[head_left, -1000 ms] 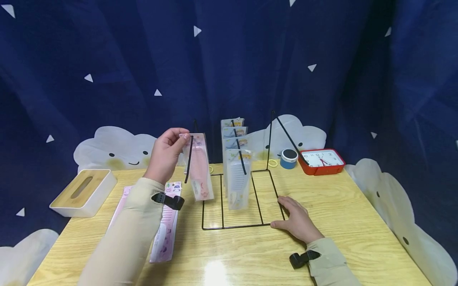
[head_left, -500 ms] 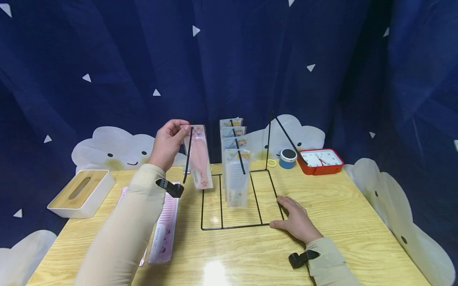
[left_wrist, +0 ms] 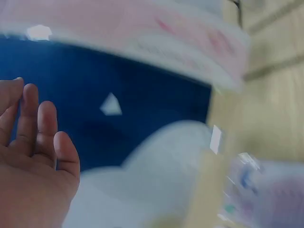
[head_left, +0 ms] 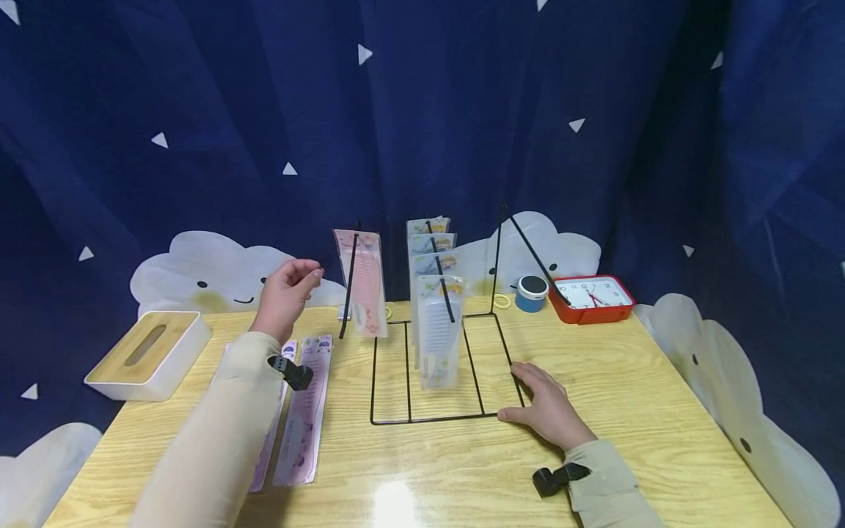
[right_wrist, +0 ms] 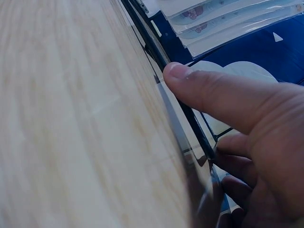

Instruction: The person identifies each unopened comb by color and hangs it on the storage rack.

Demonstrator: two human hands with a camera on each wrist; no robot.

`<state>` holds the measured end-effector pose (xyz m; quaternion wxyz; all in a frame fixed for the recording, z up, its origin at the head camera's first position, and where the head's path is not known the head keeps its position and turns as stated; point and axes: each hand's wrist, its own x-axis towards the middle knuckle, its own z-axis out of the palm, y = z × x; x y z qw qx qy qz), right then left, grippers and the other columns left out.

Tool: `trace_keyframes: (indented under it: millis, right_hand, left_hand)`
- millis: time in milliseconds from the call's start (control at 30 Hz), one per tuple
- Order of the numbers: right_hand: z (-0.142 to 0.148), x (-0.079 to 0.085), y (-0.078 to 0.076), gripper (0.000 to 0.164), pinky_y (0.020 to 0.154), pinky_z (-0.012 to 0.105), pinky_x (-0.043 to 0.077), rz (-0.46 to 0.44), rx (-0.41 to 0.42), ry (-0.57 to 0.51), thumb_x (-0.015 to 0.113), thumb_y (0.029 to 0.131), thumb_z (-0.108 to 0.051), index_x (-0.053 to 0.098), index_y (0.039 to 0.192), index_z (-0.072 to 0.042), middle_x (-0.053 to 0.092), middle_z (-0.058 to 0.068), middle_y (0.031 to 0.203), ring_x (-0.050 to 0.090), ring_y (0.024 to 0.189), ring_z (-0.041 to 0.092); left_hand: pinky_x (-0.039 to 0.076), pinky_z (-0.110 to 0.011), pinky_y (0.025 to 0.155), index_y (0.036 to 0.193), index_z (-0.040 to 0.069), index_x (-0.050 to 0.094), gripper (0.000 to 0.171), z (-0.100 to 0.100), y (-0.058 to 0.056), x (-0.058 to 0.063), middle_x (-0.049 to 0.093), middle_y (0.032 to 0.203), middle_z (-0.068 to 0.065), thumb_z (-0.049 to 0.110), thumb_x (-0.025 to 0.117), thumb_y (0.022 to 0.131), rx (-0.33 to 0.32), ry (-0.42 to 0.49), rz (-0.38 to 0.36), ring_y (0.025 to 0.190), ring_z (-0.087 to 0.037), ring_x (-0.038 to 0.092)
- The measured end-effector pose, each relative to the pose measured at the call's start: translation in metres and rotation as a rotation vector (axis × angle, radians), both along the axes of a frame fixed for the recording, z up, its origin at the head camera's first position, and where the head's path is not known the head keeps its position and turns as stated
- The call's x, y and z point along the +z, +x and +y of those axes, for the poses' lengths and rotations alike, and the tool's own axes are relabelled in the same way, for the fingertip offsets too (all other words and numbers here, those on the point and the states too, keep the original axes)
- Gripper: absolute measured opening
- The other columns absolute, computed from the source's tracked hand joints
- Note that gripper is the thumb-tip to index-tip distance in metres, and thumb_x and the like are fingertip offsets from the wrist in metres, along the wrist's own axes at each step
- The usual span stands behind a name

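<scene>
A pink comb in a clear packet (head_left: pixel 367 282) hangs from the left prong of a black wire display rack (head_left: pixel 409 372). My left hand (head_left: pixel 286 297) is to the left of it, apart from it, with loosely bent fingers and nothing in them. In the left wrist view the packet's lower end passes above my fingertips. My right hand (head_left: pixel 544 403) holds the rack's front right corner, thumb at the front bar and fingers by the side bar. Several packaged combs (head_left: pixel 438 337) hang one behind another on the middle prong. The right prong (head_left: pixel 535 253) is bare.
Purple-pink packaged combs (head_left: pixel 305 411) lie on the table left of the rack, partly under my left forearm. A white tissue box with a wooden lid (head_left: pixel 148 352) stands far left. Behind, to the right, are a blue speaker (head_left: pixel 532 295), a yellow ring (head_left: pixel 502 301) and a red clock (head_left: pixel 593 299).
My left hand has let go of the pink comb packet on the left prong and drawn back left and down. The packet sits farther back on the prong. My right hand has stayed put.
</scene>
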<state>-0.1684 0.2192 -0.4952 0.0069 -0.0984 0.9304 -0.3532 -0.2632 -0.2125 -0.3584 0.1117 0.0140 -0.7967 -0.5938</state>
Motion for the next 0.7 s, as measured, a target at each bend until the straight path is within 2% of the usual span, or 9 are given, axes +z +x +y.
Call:
trace_keyframes:
  millis: [100,233,367,433,567,700]
  right_hand:
    - [0.0,0.0,0.0,0.096,0.111,0.068,0.019,0.001,0.001,-0.002,0.087,0.075,-0.043,0.045,0.148,0.0,0.039,0.024,0.154,0.029,0.144,0.046]
    - [0.0,0.0,0.0,0.095,0.112,0.067,0.019,0.0,-0.003,-0.009,0.087,0.075,-0.042,0.045,0.149,0.0,0.039,0.024,0.155,0.029,0.144,0.045]
    - [0.0,-0.001,0.0,0.095,0.112,0.066,0.019,0.001,-0.003,-0.015,0.087,0.075,-0.042,0.045,0.149,0.0,0.039,0.023,0.155,0.029,0.144,0.044]
    - [0.001,-0.001,0.0,0.095,0.112,0.067,0.02,0.005,-0.001,-0.012,0.087,0.075,-0.043,0.045,0.149,-0.001,0.039,0.023,0.155,0.029,0.144,0.044]
    - [0.001,-0.002,0.0,0.095,0.111,0.066,0.021,0.01,-0.004,-0.002,0.087,0.074,-0.043,0.046,0.148,-0.002,0.04,0.022,0.154,0.03,0.144,0.044]
    - [0.001,-0.004,0.0,0.094,0.111,0.066,0.021,0.006,-0.006,-0.005,0.088,0.075,-0.041,0.046,0.149,-0.002,0.04,0.022,0.155,0.03,0.144,0.044]
  left_hand:
    - [0.047,-0.031,0.09,0.131,0.002,0.057,0.036,-0.013,0.003,-0.02,0.061,0.121,-0.01,0.025,0.058,0.103,0.011,-0.054,-0.069,0.107,-0.018,0.057]
    - [0.045,-0.045,0.103,0.137,0.0,0.053,0.04,-0.025,0.009,-0.046,0.057,0.132,-0.02,0.023,0.056,0.104,-0.044,-0.148,-0.155,0.12,-0.031,0.055]
    - [0.045,-0.05,0.104,0.142,-0.002,0.048,0.047,-0.032,0.014,-0.069,0.053,0.139,-0.024,0.022,0.056,0.103,-0.086,-0.27,-0.227,0.128,-0.04,0.051]
    - [0.044,-0.051,0.105,0.144,-0.003,0.046,0.049,-0.036,0.016,-0.078,0.05,0.143,-0.025,0.021,0.056,0.102,-0.083,-0.305,-0.259,0.13,-0.041,0.049]
    - [0.041,-0.054,0.107,0.146,-0.004,0.043,0.054,-0.041,0.014,-0.093,0.042,0.15,-0.027,0.021,0.057,0.101,-0.084,-0.317,-0.317,0.134,-0.044,0.044]
    - [0.041,-0.055,0.107,0.147,-0.005,0.04,0.057,-0.043,0.011,-0.102,0.039,0.151,-0.03,0.019,0.059,0.099,-0.097,-0.371,-0.37,0.136,-0.047,0.043]
